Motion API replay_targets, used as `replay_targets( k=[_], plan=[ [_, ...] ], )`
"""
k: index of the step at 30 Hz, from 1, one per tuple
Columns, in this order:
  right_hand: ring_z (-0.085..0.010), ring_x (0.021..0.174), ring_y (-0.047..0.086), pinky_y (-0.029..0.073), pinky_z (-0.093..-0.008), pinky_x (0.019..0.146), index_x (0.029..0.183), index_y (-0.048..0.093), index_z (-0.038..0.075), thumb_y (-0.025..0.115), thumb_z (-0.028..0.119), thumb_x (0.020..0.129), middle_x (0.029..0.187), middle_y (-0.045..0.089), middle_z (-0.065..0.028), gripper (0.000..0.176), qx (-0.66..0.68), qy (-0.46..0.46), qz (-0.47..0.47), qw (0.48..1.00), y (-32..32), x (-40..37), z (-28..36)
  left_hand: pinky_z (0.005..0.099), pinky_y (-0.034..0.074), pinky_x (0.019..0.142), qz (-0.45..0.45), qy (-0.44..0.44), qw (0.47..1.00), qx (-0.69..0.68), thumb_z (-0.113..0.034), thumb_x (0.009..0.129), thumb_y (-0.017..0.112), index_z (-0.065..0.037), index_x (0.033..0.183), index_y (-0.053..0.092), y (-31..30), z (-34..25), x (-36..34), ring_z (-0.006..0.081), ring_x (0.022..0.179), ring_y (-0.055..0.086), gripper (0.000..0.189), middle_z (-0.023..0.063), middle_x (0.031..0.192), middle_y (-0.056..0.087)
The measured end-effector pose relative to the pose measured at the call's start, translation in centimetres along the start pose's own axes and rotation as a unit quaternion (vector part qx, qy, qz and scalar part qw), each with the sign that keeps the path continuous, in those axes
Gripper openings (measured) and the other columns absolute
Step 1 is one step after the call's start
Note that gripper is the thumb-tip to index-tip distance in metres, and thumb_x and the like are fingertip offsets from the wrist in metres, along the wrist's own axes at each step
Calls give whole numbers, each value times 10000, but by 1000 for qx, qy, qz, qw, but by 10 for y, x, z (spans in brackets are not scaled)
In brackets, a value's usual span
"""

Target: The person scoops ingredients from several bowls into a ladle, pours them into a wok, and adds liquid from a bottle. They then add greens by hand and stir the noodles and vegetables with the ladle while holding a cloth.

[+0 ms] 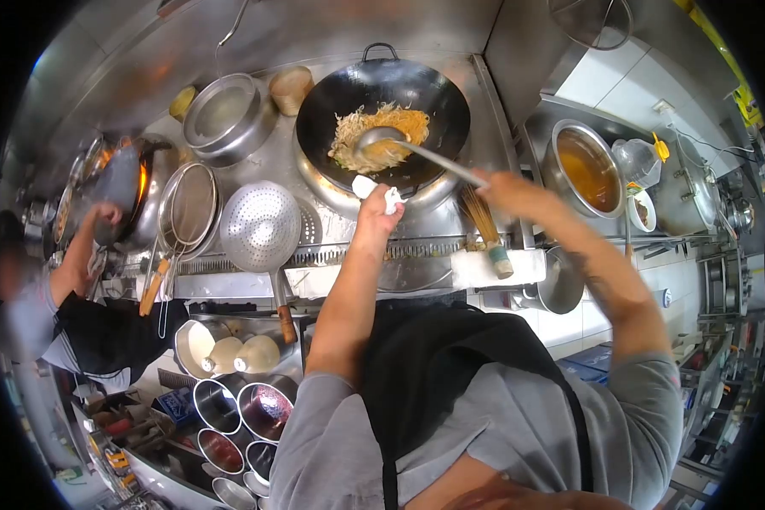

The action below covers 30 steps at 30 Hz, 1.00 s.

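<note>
A black wok (440,95) sits on the burner in front of me. It holds a heap of pale, noodle-like strands (357,127) with orange shreds (414,126) on the right side. My left hand (377,214) is closed around a folded white cloth (364,186) at the wok's near rim. The cloth and fingers hide the rim there. In my right hand (513,195) is the handle of a metal ladle (440,160). The ladle's bowl rests in the food, near its middle.
Left of the wok are a perforated skimmer (261,225), mesh strainers (191,204) and a stacked pot (223,119). A bamboo brush (482,223) lies at right, near a basin of amber liquid (588,170). Another person (85,255) works over a flaming wok at far left.
</note>
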State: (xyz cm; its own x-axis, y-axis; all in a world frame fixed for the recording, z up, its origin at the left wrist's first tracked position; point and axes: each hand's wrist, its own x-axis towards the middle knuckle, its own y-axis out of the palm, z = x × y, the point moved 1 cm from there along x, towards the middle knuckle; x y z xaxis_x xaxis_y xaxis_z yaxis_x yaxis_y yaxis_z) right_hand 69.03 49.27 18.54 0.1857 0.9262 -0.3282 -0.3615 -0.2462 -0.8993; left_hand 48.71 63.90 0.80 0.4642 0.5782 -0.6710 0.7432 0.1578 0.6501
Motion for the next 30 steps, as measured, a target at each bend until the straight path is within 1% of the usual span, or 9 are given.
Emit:
replay_targets(
  k=[5, 11, 14, 16, 18, 19, 21, 24, 30],
  plan=[
    [-354, 1039, 597, 464, -475, 907, 1341, 445, 104, 501, 251, 940, 1053, 615, -251, 431, -133, 45, 11, 990, -31, 0, -3, 257, 386, 458, 12, 33, 999, -1, -127, 902, 515, -110, 925, 523, 12, 31, -54, 137, 647, 506, 30, 32, 789, 557],
    [-387, 1059, 579, 465, -451, 907, 1295, 510, 75, 539, 226, 921, 1147, 597, -224, 405, -31, -70, 36, 996, -32, -15, -29, 266, 444, 514, 2, -30, 999, -17, -224, 955, 496, -113, 1043, 536, 31, 20, -120, 165, 771, 549, 147, 42, 893, 584],
    [-392, 1068, 577, 464, -446, 920, 1318, 492, 99, 533, 226, 920, 1151, 606, -213, 420, -12, -43, 11, 999, -17, -12, -23, 256, 436, 501, 114, 134, 979, 105, -274, 952, 521, -132, 1050, 553, -9, 42, -84, 136, 751, 539, 175, 25, 938, 591],
    [-388, 1028, 598, 477, -451, 892, 1344, 466, 105, 530, 235, 921, 1101, 626, -217, 447, -29, -46, 27, 998, -20, -28, -12, 228, 434, 459, 17, -25, 999, 41, -220, 943, 497, -144, 1115, 549, -35, 70, -99, 126, 698, 564, 195, 22, 931, 611],
    [-385, 962, 617, 488, -461, 838, 1368, 438, 108, 525, 243, 925, 1027, 637, -212, 472, 8, 15, 83, 996, -57, -28, -3, 230, 431, 437, 63, -21, 998, 23, -210, 938, 499, -120, 1190, 542, -16, 75, -150, 118, 674, 569, 271, 25, 955, 630],
    [-383, 929, 626, 494, -465, 811, 1381, 424, 109, 523, 248, 927, 990, 643, -210, 485, 31, 47, 130, 990, -67, -39, 3, 237, 420, 455, 93, 192, 952, 218, -227, 940, 514, -128, 1104, 545, -18, 70, -148, 128, 686, 556, 194, 21, 922, 611],
    [-385, 868, 638, 498, -481, 769, 1338, 464, 99, 510, 224, 923, 920, 651, -209, 435, 44, 85, 145, 985, -66, -37, 7, 246, 437, 502, 50, -5, 998, -23, -252, 949, 519, -120, 955, 549, 16, 30, -122, 142, 690, 541, 136, 26, 850, 582],
    [-390, 764, 632, 511, -479, 720, 1317, 480, 87, 522, 207, 921, 838, 640, -218, 416, -31, -76, -31, 996, -5, -5, -20, 248, 447, 509, 110, 91, 984, 109, -281, 948, 520, -134, 986, 562, -17, 50, -98, 138, 677, 550, 157, 22, 807, 591],
    [-384, 922, 632, 498, -483, 799, 1191, 540, 76, 557, 203, 896, 970, 658, -174, 321, -12, -120, 10, 993, -27, -25, -34, 265, 440, 489, 32, -42, 998, -22, -261, 947, 487, -141, 965, 567, 4, 41, -135, 161, 664, 565, 145, 18, 826, 609]
  ],
)
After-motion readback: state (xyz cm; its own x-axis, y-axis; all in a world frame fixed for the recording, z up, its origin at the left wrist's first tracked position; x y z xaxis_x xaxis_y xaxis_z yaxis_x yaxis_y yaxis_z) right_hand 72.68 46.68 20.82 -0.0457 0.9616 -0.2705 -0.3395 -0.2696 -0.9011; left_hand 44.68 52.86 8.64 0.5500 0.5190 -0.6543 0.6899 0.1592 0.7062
